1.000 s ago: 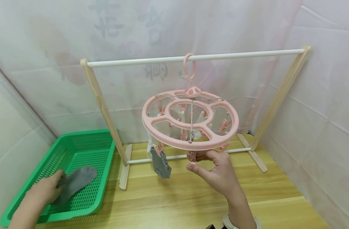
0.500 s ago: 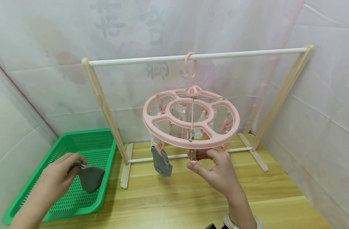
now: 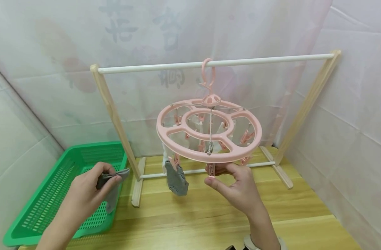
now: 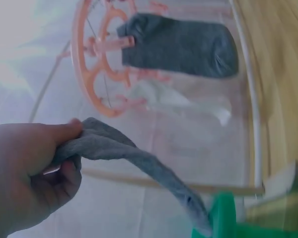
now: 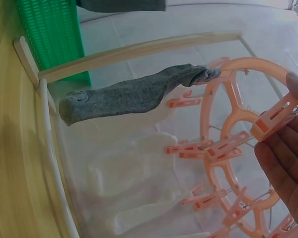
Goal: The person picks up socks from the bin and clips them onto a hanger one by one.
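Observation:
My left hand point(image 3: 84, 185) pinches a grey sock point(image 4: 156, 166) at its cuff, and the rest droops beside the right side of the green basket point(image 3: 92, 145). My right hand point(image 3: 238, 185) holds a pink clothespin point(image 5: 275, 119) between thumb and fingers, under the front rim of a round pink clip hanger point(image 3: 206, 158). Another grey sock point(image 3: 177, 180) hangs from a clip left of the right hand. Behind it, white socks point(image 5: 124, 168) hang from other clips, partly hidden by the ring in the head view.
The hanger hooks over the white rod point(image 3: 156, 66) of a wooden-legged stand point(image 3: 113, 118). A lower white rod point(image 3: 193, 171) runs close above the wooden table point(image 3: 165, 225). Pale curtains point(image 3: 246, 31) enclose the back and sides.
My left hand has lifted the grey sock from the basket floor and moved right with it to the basket's right side. The right hand stays at the same clothespin.

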Tool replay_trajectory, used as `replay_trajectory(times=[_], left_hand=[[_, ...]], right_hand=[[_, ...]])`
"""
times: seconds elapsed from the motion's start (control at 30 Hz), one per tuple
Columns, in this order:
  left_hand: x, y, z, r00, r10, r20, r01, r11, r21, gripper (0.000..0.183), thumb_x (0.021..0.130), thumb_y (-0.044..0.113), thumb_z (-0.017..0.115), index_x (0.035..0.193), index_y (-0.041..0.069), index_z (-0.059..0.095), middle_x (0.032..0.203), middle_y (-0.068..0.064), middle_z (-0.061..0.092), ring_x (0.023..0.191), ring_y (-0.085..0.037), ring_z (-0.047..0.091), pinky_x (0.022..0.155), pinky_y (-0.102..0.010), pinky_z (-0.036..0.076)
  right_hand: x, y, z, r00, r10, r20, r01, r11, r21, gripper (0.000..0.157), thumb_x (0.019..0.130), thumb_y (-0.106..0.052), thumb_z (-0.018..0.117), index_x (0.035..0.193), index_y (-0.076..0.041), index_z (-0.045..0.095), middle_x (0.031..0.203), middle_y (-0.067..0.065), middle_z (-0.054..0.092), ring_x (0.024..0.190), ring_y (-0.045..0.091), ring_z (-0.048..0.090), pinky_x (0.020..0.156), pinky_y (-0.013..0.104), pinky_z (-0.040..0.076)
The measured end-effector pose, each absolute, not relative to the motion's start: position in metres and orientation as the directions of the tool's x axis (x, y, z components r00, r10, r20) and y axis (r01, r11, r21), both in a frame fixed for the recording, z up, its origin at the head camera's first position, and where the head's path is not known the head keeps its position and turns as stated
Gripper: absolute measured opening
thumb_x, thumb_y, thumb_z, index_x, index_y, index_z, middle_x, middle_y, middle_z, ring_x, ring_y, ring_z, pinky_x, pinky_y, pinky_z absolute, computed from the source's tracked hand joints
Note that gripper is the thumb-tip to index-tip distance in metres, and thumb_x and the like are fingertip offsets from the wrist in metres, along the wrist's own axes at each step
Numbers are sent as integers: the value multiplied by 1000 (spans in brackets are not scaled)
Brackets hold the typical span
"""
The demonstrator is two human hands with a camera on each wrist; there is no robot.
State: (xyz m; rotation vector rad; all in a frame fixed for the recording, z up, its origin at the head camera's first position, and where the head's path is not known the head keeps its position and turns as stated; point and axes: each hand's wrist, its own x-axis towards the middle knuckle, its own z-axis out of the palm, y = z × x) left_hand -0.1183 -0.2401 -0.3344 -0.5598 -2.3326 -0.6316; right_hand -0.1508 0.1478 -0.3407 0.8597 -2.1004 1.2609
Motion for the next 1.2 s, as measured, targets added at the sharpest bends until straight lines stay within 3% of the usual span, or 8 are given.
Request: replay_trajectory(times=[0.23, 0.57, 0.7, 0.8, 0.97, 1.2], left_hand=[[-122, -211, -333, -612, 207, 763, 668, 653, 358, 31, 88, -9, 72, 113, 10, 68, 94, -1, 75, 74, 3, 63, 57, -11, 49], [-120, -163, -338, -640, 140, 755, 699, 513, 498, 27, 86, -4, 78, 100, 17, 72, 92, 4, 73, 77, -3, 65, 67, -15, 57], [-120, -145, -339, -659, 101, 745, 698, 451, 556, 24, 87, -1, 78, 102, 16, 73, 93, 3, 74, 76, -4, 65, 64, -20, 58], [-122, -132, -340, -679, 63, 731, 687, 406, 603, 22, 88, 1, 78, 105, 16, 73, 95, 1, 76, 74, -4, 66, 62, -23, 59], [-125, -111, -339, -696, 47, 716, 686, 340, 644, 17, 91, 4, 76, 107, 11, 74, 99, -2, 78, 75, -5, 68, 61, -27, 59], [-124, -88, -337, -702, 66, 709, 691, 305, 656, 13, 93, 11, 75, 107, 13, 75, 97, -1, 77, 72, -5, 66, 61, -26, 58]], right_hand=[[-152, 147, -343, -645, -239, 726, -753, 366, -547, 34, 74, -5, 89, 103, -15, 76, 91, -4, 78, 84, 8, 74, 89, 21, 53], [-150, 143, -342, -595, -225, 771, -789, 343, -509, 38, 69, -2, 90, 103, -13, 77, 89, 1, 79, 82, 11, 76, 90, 18, 52], [-151, 144, -341, -607, -221, 763, -780, 352, -518, 36, 70, -3, 90, 101, -15, 77, 90, -2, 78, 84, 10, 75, 99, 20, 46], [-152, 144, -341, -622, -220, 752, -770, 349, -534, 33, 73, -3, 88, 101, -15, 76, 90, -4, 78, 85, 8, 74, 97, 20, 48], [-152, 146, -341, -619, -215, 756, -776, 321, -544, 30, 75, 2, 85, 100, -11, 74, 89, -1, 76, 84, 6, 73, 79, 20, 58], [-151, 148, -343, -581, -185, 792, -808, 246, -535, 21, 83, 2, 80, 100, -8, 73, 84, 1, 73, 77, 5, 72, 75, 19, 59]])
